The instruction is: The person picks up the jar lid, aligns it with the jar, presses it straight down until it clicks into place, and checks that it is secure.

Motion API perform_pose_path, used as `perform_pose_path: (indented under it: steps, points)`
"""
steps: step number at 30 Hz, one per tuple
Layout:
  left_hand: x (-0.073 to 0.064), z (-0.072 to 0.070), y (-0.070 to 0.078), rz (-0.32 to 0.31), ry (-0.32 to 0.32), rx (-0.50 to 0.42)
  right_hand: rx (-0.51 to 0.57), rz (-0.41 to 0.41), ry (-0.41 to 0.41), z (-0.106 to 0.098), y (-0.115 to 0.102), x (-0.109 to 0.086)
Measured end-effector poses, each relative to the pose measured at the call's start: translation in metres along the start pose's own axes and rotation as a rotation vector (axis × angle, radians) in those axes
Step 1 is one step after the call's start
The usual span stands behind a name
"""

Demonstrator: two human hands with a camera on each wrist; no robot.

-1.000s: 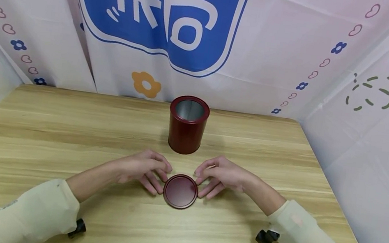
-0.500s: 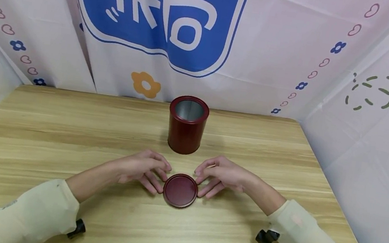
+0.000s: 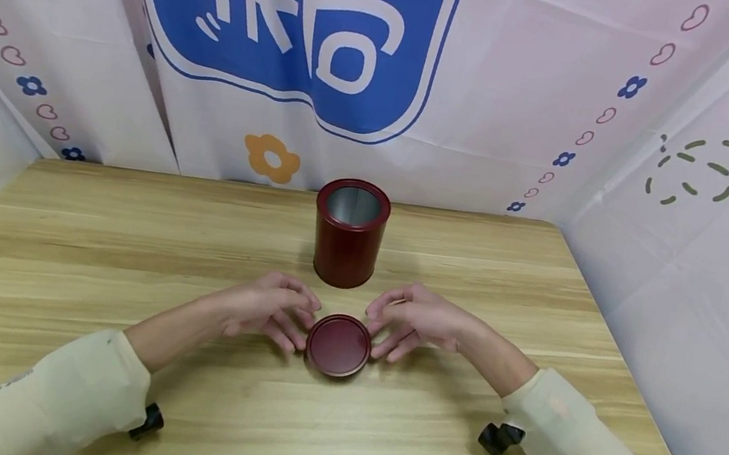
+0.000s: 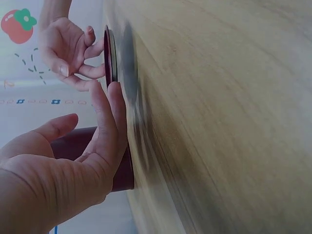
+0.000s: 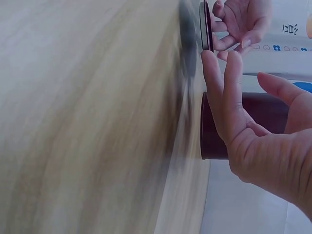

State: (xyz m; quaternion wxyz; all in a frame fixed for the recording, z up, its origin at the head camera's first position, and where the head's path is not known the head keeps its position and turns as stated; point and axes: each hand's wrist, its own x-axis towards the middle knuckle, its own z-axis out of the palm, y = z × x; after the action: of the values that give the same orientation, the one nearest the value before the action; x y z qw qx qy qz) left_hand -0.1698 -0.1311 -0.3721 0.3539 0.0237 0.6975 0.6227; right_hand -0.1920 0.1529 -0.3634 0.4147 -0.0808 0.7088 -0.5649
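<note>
The lid [image 3: 338, 346], likely light and stiff, is pressed between left hand [image 3: 270, 309] and right hand [image 3: 420, 321], fingers straight, probably best held edgewise.

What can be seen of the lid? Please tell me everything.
The lid is round, dark red and slightly glossy, with a raised rim and a greyish lower edge; it looks like painted metal. It is held clear of the table, roughly level, with the left hand and right hand touching opposite sides, in front of the can.
</note>
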Motion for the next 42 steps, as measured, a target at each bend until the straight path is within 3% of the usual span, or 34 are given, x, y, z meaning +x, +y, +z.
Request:
perform_pose_path:
  steps: [28, 42]
  points:
    - [0.003, 0.001, 0.006, 0.072, 0.053, -0.035, 0.004, -0.054, 0.082, -0.001, -0.004, 0.002]
    - [0.004, 0.002, 0.011, 0.120, 0.071, -0.046, 0.012, -0.124, 0.105, 0.000, -0.011, -0.001]
